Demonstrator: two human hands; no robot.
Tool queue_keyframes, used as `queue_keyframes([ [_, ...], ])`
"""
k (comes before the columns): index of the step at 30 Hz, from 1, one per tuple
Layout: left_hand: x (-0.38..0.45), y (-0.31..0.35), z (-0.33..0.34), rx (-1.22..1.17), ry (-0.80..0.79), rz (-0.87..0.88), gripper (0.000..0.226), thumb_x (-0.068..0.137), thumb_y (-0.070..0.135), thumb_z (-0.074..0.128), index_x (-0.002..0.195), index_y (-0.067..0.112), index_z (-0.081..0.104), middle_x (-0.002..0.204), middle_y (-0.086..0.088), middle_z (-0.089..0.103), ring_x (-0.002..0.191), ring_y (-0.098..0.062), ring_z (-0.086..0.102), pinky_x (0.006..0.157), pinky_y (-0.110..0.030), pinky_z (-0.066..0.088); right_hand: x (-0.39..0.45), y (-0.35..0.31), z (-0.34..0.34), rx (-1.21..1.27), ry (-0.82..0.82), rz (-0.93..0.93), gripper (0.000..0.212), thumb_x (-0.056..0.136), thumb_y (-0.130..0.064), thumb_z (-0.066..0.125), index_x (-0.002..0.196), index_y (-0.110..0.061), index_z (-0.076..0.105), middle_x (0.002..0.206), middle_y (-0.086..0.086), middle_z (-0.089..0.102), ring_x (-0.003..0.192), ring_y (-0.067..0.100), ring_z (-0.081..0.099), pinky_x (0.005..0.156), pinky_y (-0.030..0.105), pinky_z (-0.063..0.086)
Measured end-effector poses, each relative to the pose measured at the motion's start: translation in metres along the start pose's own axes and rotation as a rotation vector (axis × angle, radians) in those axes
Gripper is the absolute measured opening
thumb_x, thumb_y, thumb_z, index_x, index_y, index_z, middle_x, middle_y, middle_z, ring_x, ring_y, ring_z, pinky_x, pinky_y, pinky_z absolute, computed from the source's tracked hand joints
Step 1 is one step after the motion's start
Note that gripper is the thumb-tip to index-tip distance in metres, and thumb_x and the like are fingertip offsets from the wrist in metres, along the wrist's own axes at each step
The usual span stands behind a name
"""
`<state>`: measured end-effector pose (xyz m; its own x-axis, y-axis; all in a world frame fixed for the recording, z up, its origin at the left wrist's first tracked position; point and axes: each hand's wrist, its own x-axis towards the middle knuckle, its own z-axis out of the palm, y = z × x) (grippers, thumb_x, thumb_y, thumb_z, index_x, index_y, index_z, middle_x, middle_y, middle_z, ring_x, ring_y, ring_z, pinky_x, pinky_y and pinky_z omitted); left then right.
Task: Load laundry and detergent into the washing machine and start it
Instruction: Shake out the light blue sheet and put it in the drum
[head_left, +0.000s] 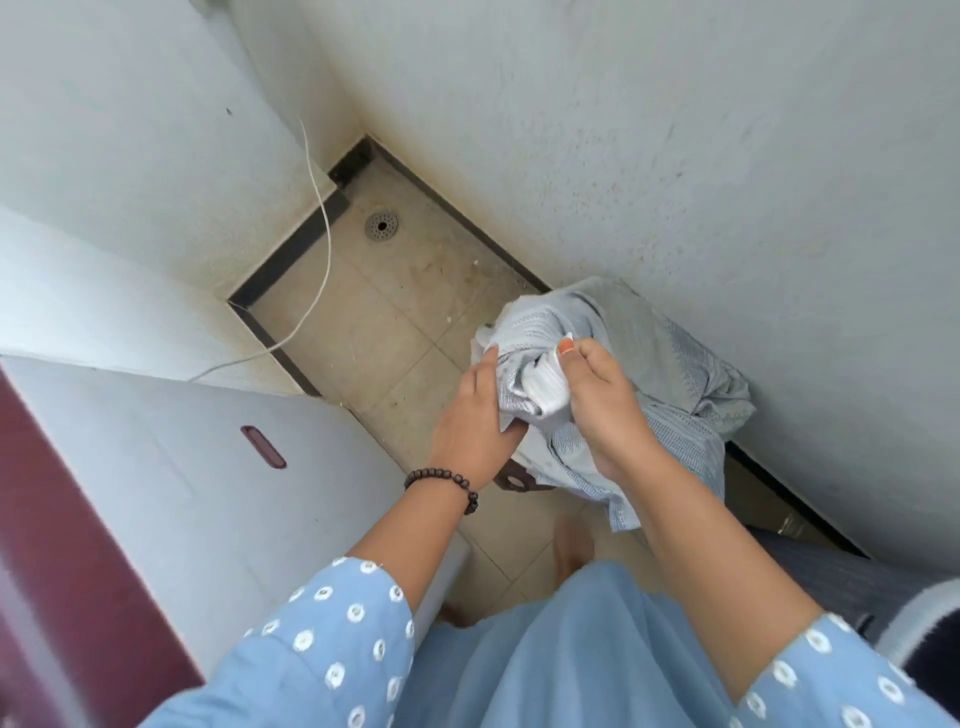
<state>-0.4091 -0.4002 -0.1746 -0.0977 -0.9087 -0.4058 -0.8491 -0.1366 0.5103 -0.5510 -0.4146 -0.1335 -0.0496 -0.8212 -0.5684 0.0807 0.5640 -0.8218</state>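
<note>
A bundle of pale blue-grey patterned laundry (670, 374) is held up over the tiled floor, to the right of the washing machine. My left hand (475, 421) grips the bundle from the left, its fingers tucked into the folds. My right hand (605, 405) grips it from the right, thumb on top of a white piece of cloth. The top-loading washing machine (208, 493) stands at the lower left, white with a dark red panel; its lid with a dark red handle recess (263, 447) lies closed. No detergent shows.
White walls close in on the left and right. A floor drain (382, 226) sits in the far corner of the beige tiled floor (374, 332). A white cable (319, 270) hangs down behind the machine. Dark laundry lies at the lower right edge (883, 587).
</note>
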Motion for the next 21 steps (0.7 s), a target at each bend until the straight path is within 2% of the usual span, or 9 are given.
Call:
queue_keyframes([
  [3, -0.016, 0.020, -0.028, -0.174, 0.039, 0.028, 0.094, 0.080, 0.036, 0.074, 0.153, 0.027, 0.015, 0.144, 0.000, 0.047, 0.120, -0.019, 0.056, 0.092, -0.037, 0.051, -0.022, -0.035, -0.002, 0.125, -0.026, -0.013, 0.020, 0.104, -0.027, 0.043, 0.092, -0.013, 0.051, 0.087, 0.010, 0.053, 0.081, 0.021, 0.049, 0.072, 0.037, 0.042],
  [5, -0.023, 0.037, -0.044, -0.272, 0.018, 0.070, 0.092, 0.076, 0.033, 0.081, 0.149, 0.026, 0.026, 0.129, 0.008, 0.057, 0.110, -0.012, 0.061, 0.085, -0.029, 0.052, -0.036, -0.058, -0.004, 0.173, -0.074, -0.014, 0.016, 0.103, -0.024, 0.046, 0.096, -0.011, 0.053, 0.091, 0.013, 0.060, 0.083, 0.022, 0.058, 0.070, 0.036, 0.049],
  [7, -0.031, 0.056, -0.061, -0.320, 0.008, 0.108, 0.069, 0.075, 0.025, 0.082, 0.135, 0.026, 0.047, 0.109, 0.013, 0.062, 0.104, -0.011, 0.063, 0.078, -0.017, 0.049, -0.053, -0.081, -0.008, 0.206, -0.115, -0.045, 0.012, 0.101, -0.020, 0.050, 0.099, -0.009, 0.054, 0.090, 0.014, 0.065, 0.082, 0.024, 0.063, 0.070, 0.039, 0.053],
  [9, -0.038, 0.073, -0.077, -0.404, 0.086, 0.135, 0.050, 0.075, 0.022, 0.083, 0.116, 0.034, 0.056, 0.098, 0.019, 0.064, 0.097, -0.004, 0.064, 0.074, -0.012, 0.048, -0.070, -0.102, -0.013, 0.249, -0.134, -0.095, 0.009, 0.101, -0.014, 0.051, 0.099, -0.007, 0.055, 0.085, 0.009, 0.070, 0.077, 0.018, 0.070, 0.072, 0.036, 0.058],
  [11, -0.046, 0.087, -0.093, -0.472, 0.217, 0.172, 0.048, 0.075, 0.019, 0.080, 0.113, 0.035, 0.056, 0.096, 0.017, 0.066, 0.091, 0.001, 0.063, 0.071, -0.015, 0.050, -0.087, -0.122, -0.018, 0.269, -0.151, -0.163, 0.009, 0.100, -0.011, 0.051, 0.099, -0.004, 0.055, 0.081, 0.009, 0.072, 0.077, 0.017, 0.072, 0.074, 0.033, 0.059],
  [13, -0.053, 0.101, -0.107, -0.465, 0.371, 0.240, 0.040, 0.078, 0.010, 0.074, 0.112, 0.025, 0.060, 0.093, 0.010, 0.065, 0.083, -0.005, 0.062, 0.065, -0.019, 0.049, -0.107, -0.143, -0.023, 0.256, -0.165, -0.247, 0.011, 0.099, -0.011, 0.052, 0.100, 0.000, 0.054, 0.086, 0.018, 0.073, 0.082, 0.024, 0.072, 0.077, 0.035, 0.060],
  [16, -0.057, 0.118, -0.123, -0.400, 0.567, 0.327, 0.024, 0.083, 0.006, 0.067, 0.105, 0.013, 0.063, 0.092, 0.001, 0.061, 0.081, -0.013, 0.059, 0.064, -0.023, 0.048, -0.138, -0.179, -0.027, 0.239, -0.189, -0.374, 0.017, 0.097, -0.009, 0.056, 0.104, 0.006, 0.054, 0.093, 0.027, 0.072, 0.087, 0.028, 0.072, 0.077, 0.034, 0.061],
  [19, -0.059, 0.123, -0.136, -0.339, 0.696, 0.342, 0.011, 0.085, 0.005, 0.063, 0.094, 0.011, 0.061, 0.086, 0.000, 0.057, 0.075, -0.019, 0.055, 0.060, -0.031, 0.046, -0.176, -0.216, -0.034, 0.278, -0.223, -0.512, 0.016, 0.095, -0.005, 0.056, 0.104, 0.008, 0.055, 0.086, 0.022, 0.073, 0.080, 0.026, 0.073, 0.076, 0.038, 0.061],
  [21, -0.057, 0.117, -0.141, -0.321, 0.709, 0.272, 0.013, 0.084, 0.002, 0.064, 0.093, 0.012, 0.061, 0.085, 0.001, 0.055, 0.074, -0.020, 0.054, 0.060, -0.033, 0.044, -0.201, -0.238, -0.044, 0.296, -0.235, -0.611, 0.013, 0.092, -0.005, 0.058, 0.099, 0.005, 0.057, 0.082, 0.017, 0.074, 0.077, 0.025, 0.073, 0.075, 0.039, 0.062],
])
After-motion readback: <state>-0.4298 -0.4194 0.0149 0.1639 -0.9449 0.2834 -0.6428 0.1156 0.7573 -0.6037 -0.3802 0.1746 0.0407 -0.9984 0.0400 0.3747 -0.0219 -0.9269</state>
